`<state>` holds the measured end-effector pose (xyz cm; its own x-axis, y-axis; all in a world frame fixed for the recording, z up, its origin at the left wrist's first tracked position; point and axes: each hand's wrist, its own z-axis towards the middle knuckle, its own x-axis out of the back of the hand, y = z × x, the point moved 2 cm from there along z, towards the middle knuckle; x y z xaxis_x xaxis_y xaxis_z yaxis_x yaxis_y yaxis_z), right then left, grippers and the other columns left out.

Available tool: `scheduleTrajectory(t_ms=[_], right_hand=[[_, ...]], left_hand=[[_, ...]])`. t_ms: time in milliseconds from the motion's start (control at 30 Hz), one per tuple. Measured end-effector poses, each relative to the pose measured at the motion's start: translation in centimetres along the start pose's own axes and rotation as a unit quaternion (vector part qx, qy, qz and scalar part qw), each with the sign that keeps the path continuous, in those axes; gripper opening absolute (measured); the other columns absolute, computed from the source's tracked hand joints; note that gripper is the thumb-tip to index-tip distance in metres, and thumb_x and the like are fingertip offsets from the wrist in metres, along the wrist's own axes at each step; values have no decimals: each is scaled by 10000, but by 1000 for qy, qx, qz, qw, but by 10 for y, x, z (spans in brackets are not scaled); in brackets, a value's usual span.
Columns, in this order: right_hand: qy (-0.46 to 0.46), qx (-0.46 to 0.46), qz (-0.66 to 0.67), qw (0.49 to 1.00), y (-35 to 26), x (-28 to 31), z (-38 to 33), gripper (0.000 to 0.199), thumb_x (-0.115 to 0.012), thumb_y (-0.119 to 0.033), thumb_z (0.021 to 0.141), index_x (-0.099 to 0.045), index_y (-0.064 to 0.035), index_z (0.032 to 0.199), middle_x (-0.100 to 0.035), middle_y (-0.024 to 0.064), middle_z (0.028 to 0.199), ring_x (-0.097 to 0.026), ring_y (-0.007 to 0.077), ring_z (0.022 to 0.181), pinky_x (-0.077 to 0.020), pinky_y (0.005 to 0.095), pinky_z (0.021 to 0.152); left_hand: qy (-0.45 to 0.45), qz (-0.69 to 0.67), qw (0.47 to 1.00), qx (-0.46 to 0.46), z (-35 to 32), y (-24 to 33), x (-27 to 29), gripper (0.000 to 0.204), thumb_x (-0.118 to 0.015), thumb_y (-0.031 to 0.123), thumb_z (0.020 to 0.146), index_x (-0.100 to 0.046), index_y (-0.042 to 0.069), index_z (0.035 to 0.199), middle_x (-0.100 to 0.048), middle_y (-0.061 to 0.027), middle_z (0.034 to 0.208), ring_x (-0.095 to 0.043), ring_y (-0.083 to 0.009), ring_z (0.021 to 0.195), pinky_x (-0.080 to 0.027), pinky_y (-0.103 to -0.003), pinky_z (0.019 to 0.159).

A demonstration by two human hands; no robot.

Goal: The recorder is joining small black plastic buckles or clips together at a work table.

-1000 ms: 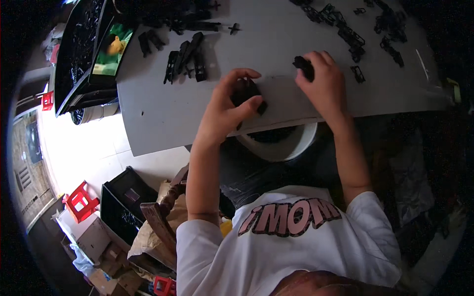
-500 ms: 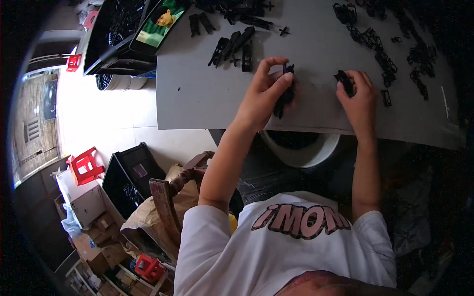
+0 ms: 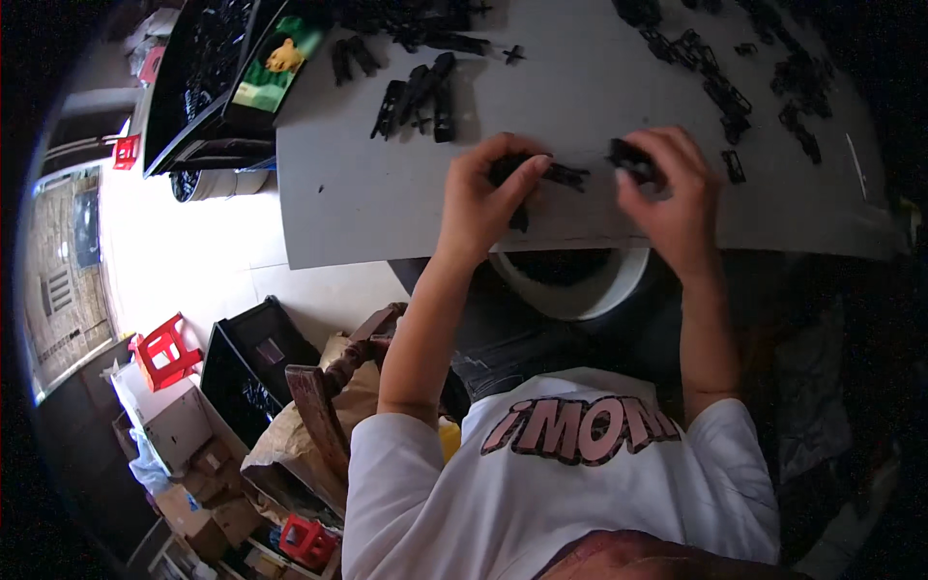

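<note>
My left hand (image 3: pixel 476 205) is closed around slim black plastic parts (image 3: pixel 568 176). One points right, past my thumb, with a forked end; another shows below the palm. How many are in that hand I cannot tell. Across a small gap, my right hand (image 3: pixel 684 198) grips a short black plastic piece (image 3: pixel 630 158) between thumb and fingers, slightly blurred. Both hands are just above the grey tabletop (image 3: pixel 367 208) near its front edge. Beyond my left hand lies a small pile of long black parts (image 3: pixel 418 95). A small black frame (image 3: pixel 733 166) rests right of my right hand.
Linked black frames (image 3: pixel 710 77) spread over the table's far right. A lit screen (image 3: pixel 277 66) leans by a black crate (image 3: pixel 208 58) at the far left. Below the table edge stands a white bucket (image 3: pixel 626 288). A wooden chair (image 3: pixel 317 411) and red stool (image 3: pixel 166 353) are at left.
My left hand has turned, so its upright black part now points right. The right hand has moved left with its piece, nearer the left hand. The whole view has shifted slightly.
</note>
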<state>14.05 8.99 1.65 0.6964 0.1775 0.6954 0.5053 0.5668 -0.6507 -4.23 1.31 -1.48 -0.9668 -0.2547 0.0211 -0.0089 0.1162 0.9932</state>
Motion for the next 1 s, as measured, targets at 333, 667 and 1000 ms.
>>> scheduleTrajectory(t_ms=[333,667,1000], right_hand=[[-73,86,-62,992,-28,-17,-4,327,-687,4,676,-581,-6,986,-533,106,955,-598,268,835,-502,354,693],[-84,67,-87,990,-33,-11,-4,343,-673,37,678,-583,12,1009,-531,114,965,-588,279,856,-492,364,695],[-105,74,-96,987,-26,-7,-8,367,-682,52,672,-591,11,1025,-524,116,974,-583,269,847,-493,356,682]], left_hand=[[71,69,994,-46,0,0,-21,112,-585,70,864,-640,-13,914,-603,-48,647,-552,-84,593,-440,-240,553],[129,65,988,-49,-1,-1,-37,143,-613,81,865,-668,-19,951,-673,-71,806,-576,-90,715,-482,-252,641],[52,-32,997,-41,-4,-13,-39,228,-645,39,799,-652,2,1023,-679,-99,790,-587,-88,585,-464,-232,548]])
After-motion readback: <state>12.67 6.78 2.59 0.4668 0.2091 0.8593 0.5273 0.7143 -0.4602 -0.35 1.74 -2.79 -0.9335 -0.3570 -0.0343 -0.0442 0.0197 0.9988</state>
